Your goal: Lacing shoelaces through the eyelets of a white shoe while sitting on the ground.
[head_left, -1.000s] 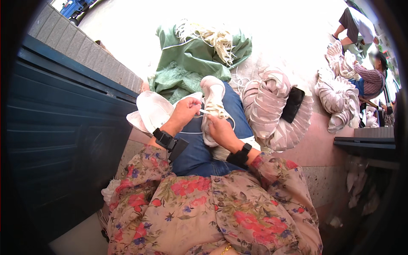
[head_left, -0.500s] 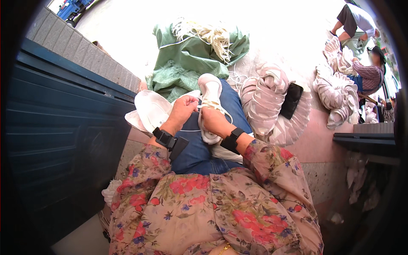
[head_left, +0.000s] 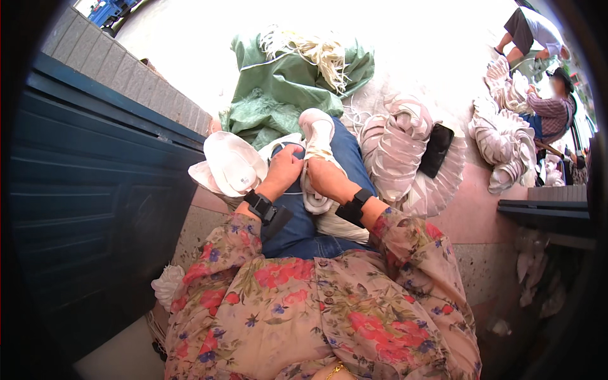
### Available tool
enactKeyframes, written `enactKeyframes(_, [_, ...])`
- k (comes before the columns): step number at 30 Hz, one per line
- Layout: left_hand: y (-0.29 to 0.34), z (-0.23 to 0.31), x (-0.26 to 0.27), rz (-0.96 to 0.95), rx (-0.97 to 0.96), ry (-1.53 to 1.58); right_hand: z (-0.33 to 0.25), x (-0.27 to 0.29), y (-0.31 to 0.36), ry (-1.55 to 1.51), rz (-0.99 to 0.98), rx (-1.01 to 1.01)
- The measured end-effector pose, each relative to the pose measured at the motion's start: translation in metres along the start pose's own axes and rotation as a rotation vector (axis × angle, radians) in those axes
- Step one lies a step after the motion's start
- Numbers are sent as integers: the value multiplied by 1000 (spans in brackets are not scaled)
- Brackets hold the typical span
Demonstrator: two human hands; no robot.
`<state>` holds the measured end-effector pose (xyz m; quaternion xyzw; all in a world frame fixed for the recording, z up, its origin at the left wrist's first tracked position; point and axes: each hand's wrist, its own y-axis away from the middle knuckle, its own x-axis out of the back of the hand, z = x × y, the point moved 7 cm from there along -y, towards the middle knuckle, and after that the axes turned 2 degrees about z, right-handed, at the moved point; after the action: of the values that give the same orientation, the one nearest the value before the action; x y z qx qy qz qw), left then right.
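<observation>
A white shoe [head_left: 317,128] lies lengthwise on my jeans-covered lap, toe pointing away from me, with cream laces across its middle. My right hand [head_left: 326,177] is closed around the shoe's right side near the lacing, its fingertips partly hidden. At the left edge of the lacing my left hand [head_left: 285,170] is closed in a pinch on a shoelace, which the fingers mostly cover. Beside my left wrist, several more white shoes [head_left: 228,161] rest nested together by my left thigh.
A green sack [head_left: 272,88] ahead carries a bundle of cream laces [head_left: 329,60]. Stacked white shoes [head_left: 396,152] with a black phone [head_left: 436,150] stand at my right. A dark blue panelled door [head_left: 95,196] borders the left. Two people work at the far right beside more shoe stacks [head_left: 503,136].
My left hand has moved right, closer to the shoe. The lace stretch that showed between hand and shoe is now mostly covered. My right hand still grips the shoe.
</observation>
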<state>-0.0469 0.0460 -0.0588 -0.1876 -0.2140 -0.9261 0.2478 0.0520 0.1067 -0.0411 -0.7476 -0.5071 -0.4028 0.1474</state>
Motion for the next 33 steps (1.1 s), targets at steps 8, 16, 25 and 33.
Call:
enactKeyframes(8, [-6, 4, 6, -172, 160, 370, -4, -1, -4, 59, -158, 253])
enactKeyframes(16, [16, 36, 35, -245, 118, 482, -16, 100, 85, -1127, -573, -169])
enactKeyframes(25, [16, 38, 10, -252, 70, 337, -87, 208, 117, -1727, -254, 527])
enactKeyframes(33, [57, 74, 12, -498, 80, 303, -109, 207, 103, -1781, -237, 584])
